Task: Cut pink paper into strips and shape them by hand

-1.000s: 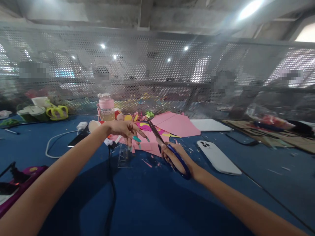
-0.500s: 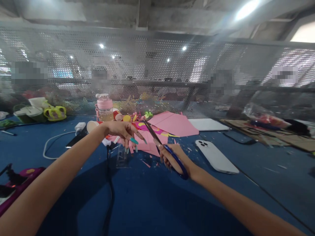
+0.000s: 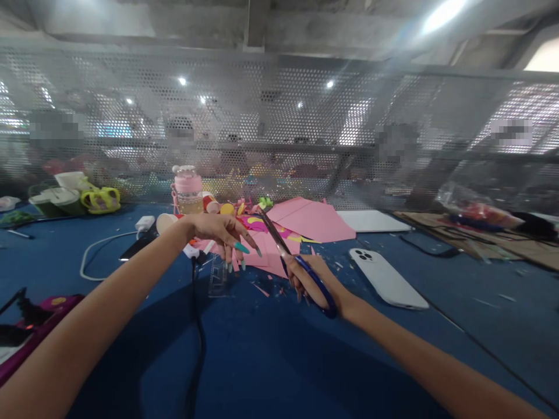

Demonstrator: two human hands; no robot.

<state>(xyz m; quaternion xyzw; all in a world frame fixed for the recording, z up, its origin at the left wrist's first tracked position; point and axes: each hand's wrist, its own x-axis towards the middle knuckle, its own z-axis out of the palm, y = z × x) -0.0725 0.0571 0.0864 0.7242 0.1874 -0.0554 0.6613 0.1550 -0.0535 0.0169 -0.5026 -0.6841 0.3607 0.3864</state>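
My right hand (image 3: 312,279) is wrapped round the dark blue handles of a pair of scissors (image 3: 273,233), whose metal blades point up and to the left. To its left, my left hand (image 3: 222,235), with long teal nails, hangs over the table with its fingers apart and bent down, holding nothing. Beneath and behind both hands lie pink paper sheets (image 3: 275,262) and a larger pink sheet (image 3: 310,218). Small pink scraps (image 3: 261,290) are scattered in front of them. A clear ruler (image 3: 217,276) lies below my left hand.
A white phone (image 3: 388,279) lies right of my right hand. At the back stand a pink-lidded bottle (image 3: 187,189) and a perforated metal screen (image 3: 279,128). A purple power strip (image 3: 43,326) is at left, and a black cable (image 3: 198,337) crosses the blue table (image 3: 262,361).
The view has shifted slightly, moving everything a little to the right in the picture. Both hands keep nearly the same pose, and the scissors stay in my right hand.
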